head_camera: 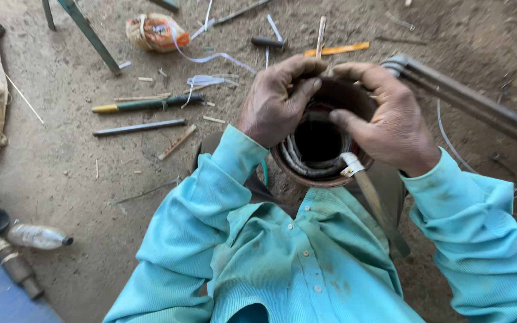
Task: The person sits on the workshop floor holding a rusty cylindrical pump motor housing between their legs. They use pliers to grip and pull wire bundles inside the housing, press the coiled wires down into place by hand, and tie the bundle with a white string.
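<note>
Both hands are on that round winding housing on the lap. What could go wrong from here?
1. The left hand and right hand have fingers inside the round housing, among the wire coils; bare fingers could get pinched or scraped on the rim.
2. The flat strip sticks out of the housing over the lap and might snag the sleeve or slip out.
3. The housing rests on the lap, unclamped, and may tip.

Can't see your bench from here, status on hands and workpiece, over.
Left hand and right hand both gripping the round brown metal housing with wire windings inside. Flat stick leaning against its rim. Nothing blocking.
</note>
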The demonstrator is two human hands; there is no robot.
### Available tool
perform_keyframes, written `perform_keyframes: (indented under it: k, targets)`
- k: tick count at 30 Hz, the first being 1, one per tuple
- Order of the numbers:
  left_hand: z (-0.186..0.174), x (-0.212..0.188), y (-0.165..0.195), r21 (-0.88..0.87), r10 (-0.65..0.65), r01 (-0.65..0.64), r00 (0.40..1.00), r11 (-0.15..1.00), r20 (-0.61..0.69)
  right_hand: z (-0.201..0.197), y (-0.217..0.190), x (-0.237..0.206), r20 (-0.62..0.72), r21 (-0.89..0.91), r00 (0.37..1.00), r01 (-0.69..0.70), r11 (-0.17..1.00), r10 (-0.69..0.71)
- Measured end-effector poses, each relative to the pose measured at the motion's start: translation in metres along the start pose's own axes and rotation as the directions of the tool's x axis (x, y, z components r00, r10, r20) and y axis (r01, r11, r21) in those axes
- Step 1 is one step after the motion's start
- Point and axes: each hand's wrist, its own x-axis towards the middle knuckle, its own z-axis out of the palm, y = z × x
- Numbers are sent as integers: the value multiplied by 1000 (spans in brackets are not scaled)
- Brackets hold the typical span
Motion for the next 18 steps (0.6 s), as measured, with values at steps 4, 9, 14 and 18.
perform_keyframes:
  k: [4, 9, 14, 18]
  targets:
    - [-2, 8, 14, 153, 54, -40, 994, 987, -93, -6, -2, 39, 74, -363, 991, 133, 922, -114]
    - [-17, 9, 41, 412, 302, -263, 953, 872, -32, -2, -3, 62, 184, -357, 983, 73, 931, -7]
    - [-9, 21, 46, 717, 279, -487, 873, 499, 399, -4, 5, 64, 202, -405, 977, 16, 914, 73]
    - [10, 32, 34, 849, 78, -488, 872, 201, 483, -3, 15, 71, 223, -453, 961, -46, 890, 164]
